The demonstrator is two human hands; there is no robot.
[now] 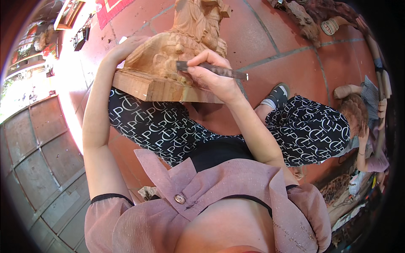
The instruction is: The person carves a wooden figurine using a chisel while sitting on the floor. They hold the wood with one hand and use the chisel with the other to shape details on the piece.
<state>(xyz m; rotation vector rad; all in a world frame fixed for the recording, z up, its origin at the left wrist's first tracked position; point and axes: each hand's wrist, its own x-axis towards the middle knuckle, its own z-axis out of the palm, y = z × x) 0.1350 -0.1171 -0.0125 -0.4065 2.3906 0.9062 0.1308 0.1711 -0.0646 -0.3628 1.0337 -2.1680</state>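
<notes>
A pale, unfinished wood carving (pixel 177 55) of an animal-like figure, its surface cut in deep curls and folds, rises from a flat rectangular base whose raw edge shows saw marks. It rests on the seated person's left knee, above trousers (pixel 168 126) of black cloth with a white looping print, over a floor (pixel 278 50) of red tiles. The right hand (pixel 211 76) is closed around a slim metal chisel (pixel 213 69), dark and speckled along its shaft, that grip tight near the blade end; the blade end is pressed against the lower front of the figure, just above the base, while the other end points out to the right. The left hand (pixel 124 48) curls over the far left side of the carving, fingers wrapped against the wood, so that the piece sits between both hands. A pink blouse (pixel 219 198) with a metal button fills the lower frame. The right foot wears a grey shoe (pixel 278 95) on the tiles. To the right, well apart, another person (pixel 363 122) sits bent over. Dark wooden carved pieces (pixel 308 17) lie at the upper right of the floor, and a red mat (pixel 110 9) at the top.
</notes>
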